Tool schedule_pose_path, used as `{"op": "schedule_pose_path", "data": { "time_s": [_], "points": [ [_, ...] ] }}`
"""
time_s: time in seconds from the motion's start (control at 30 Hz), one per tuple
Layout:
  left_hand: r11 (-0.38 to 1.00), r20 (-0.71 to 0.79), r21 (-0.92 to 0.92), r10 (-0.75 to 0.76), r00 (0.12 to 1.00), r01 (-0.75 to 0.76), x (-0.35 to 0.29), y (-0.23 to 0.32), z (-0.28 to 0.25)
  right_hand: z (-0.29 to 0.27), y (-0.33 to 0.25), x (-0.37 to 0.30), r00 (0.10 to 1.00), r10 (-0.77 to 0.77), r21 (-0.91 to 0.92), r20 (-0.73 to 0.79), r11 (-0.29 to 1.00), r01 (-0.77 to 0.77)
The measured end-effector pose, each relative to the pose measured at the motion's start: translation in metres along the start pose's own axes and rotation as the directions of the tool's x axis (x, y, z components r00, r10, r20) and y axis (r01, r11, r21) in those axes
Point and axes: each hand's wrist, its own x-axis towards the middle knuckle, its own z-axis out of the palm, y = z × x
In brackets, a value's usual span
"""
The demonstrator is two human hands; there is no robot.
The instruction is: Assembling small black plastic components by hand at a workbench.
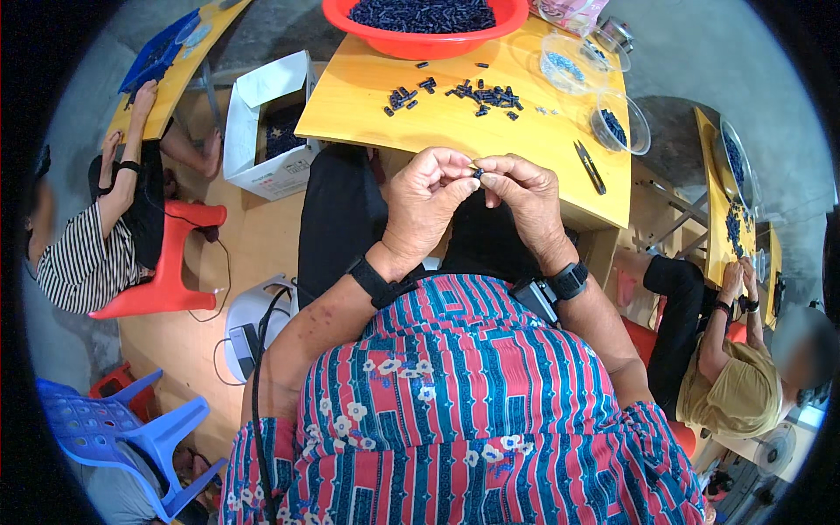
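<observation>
Left hand [430,194] and right hand [526,194] pinch a dark piece [478,173] by the table [350,103], its near edge bare.

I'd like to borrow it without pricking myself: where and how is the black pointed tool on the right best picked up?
Probably by its near end, the right hand coming from the near side: the black pointed tool lies slanted on the table, its thin tips pointing away and nothing covering the near end.
</observation>
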Motion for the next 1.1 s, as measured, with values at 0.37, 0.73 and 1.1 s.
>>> {"op": "schedule_pose_path", "data": {
  "time_s": [0.37, 0.73, 1.1],
  "points": [
    [0.996, 0.005, -0.092, -0.017, 1.000, 0.017, 0.014, 0.002, 0.008, -0.010, -0.013, 0.011, 0.998, -0.050, -0.155, 0.039, 0.986, 0.056],
    [0.820, 0.165, -0.232, -0.496, 0.852, 0.522, 0.022, 0.015, 0.016, -0.026, -0.023, 0.012, 0.995, -0.014, -0.174, 0.094, 0.984, 0.030],
    [0.974, 0.154, 0.019, -0.226, 0.962, 0.226, 0.032, 0.020, 0.032, -0.076, -0.037, 0.034, 0.951, -0.233, -0.549, -0.205, 0.832, 0.085]
  ]
}}
